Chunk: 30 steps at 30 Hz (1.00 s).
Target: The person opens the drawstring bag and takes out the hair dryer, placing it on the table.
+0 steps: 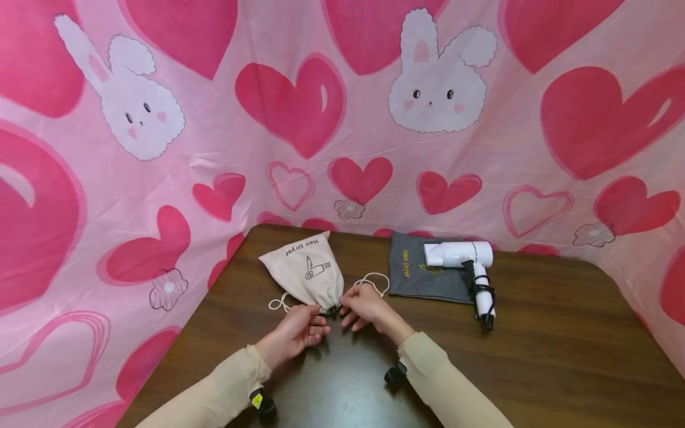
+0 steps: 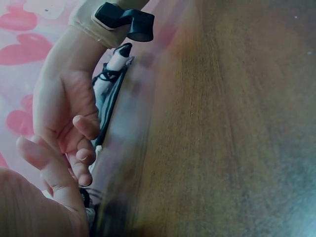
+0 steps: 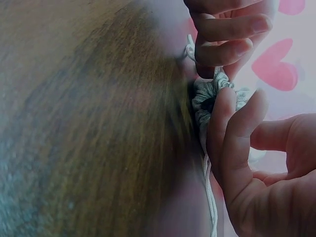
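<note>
A cream drawstring bag (image 1: 307, 270), printed "Hair Dryer" with a dryer outline, lies on the table with its mouth gathered toward me. My left hand (image 1: 299, 333) pinches the left side of the mouth between thumb and fingers. On the other side, my right hand (image 1: 369, 306) pinches the mouth's right edge. Something dark (image 3: 208, 104) shows inside the ruffled opening in the right wrist view; its kind is hidden. One white cord (image 1: 278, 302) loops out to the left, another cord (image 1: 379, 276) to the right behind the right hand.
At the back right, a grey "Hair Dryer" pouch (image 1: 404, 288) lies flat. A white hair dryer (image 1: 462, 254) with its black cord (image 1: 484, 288) wound round the handle lies partly on it. Pink heart-and-rabbit cloth (image 1: 364, 137) hangs behind the brown table (image 1: 562, 345).
</note>
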{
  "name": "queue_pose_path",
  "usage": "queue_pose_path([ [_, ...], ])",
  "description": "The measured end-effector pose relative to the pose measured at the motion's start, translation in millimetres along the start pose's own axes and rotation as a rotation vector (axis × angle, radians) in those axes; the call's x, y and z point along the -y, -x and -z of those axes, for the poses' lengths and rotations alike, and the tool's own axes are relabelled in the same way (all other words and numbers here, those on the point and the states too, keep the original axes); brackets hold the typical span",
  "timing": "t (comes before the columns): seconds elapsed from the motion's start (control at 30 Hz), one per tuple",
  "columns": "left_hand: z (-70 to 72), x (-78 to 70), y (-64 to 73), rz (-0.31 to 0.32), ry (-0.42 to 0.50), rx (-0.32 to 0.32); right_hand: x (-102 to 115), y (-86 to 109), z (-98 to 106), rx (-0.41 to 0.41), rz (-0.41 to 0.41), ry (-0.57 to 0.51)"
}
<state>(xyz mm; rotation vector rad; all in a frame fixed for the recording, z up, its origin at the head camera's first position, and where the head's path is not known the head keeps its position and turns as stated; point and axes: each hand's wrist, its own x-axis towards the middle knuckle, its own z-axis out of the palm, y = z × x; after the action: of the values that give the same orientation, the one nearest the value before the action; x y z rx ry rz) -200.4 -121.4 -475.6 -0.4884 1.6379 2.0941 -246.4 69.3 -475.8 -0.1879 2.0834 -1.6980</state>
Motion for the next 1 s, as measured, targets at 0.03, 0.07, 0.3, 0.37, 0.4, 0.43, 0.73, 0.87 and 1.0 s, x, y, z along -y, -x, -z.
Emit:
queue_pose_path([
  [0.03, -0.2, -0.1, 0.1, -0.001, 0.001, 0.000, 0.0, -0.4, 0.1, 0.001, 0.000, 0.001],
  [0.07, -0.4, -0.2, 0.1, -0.002, 0.001, 0.000, -0.1, -0.6, 0.1, 0.001, -0.001, 0.003],
  [0.3, 0.4, 2.1, -2.3, 0.000, 0.006, -0.002, -1.0, -1.7, 0.3, 0.008, -0.011, 0.009],
  [0.37, 0.8, 2.7, -2.6, -0.001, 0.007, -0.004, -1.3, -1.9, 0.3, 0.009, -0.010, 0.008],
  [0.4, 0.8, 2.7, -2.7, -0.002, 0.008, -0.006, -1.4, -2.1, 0.4, 0.007, -0.009, 0.009],
  [0.43, 0.9, 2.7, -2.7, -0.003, 0.008, -0.007, -1.6, -2.3, 0.4, 0.006, -0.008, 0.008],
  [0.73, 0.8, 1.7, -1.2, -0.016, -0.003, -0.019, -1.2, -2.4, 0.9, -0.004, 0.002, 0.013],
  [0.87, 1.7, 3.1, -1.4, -0.019, -0.019, -0.029, -2.3, -1.5, 1.3, -0.001, 0.004, 0.010],
  [1.0, 2.5, 4.0, -1.6, -0.014, -0.031, -0.035, -2.9, 0.1, 0.9, -0.002, 0.004, 0.007],
])
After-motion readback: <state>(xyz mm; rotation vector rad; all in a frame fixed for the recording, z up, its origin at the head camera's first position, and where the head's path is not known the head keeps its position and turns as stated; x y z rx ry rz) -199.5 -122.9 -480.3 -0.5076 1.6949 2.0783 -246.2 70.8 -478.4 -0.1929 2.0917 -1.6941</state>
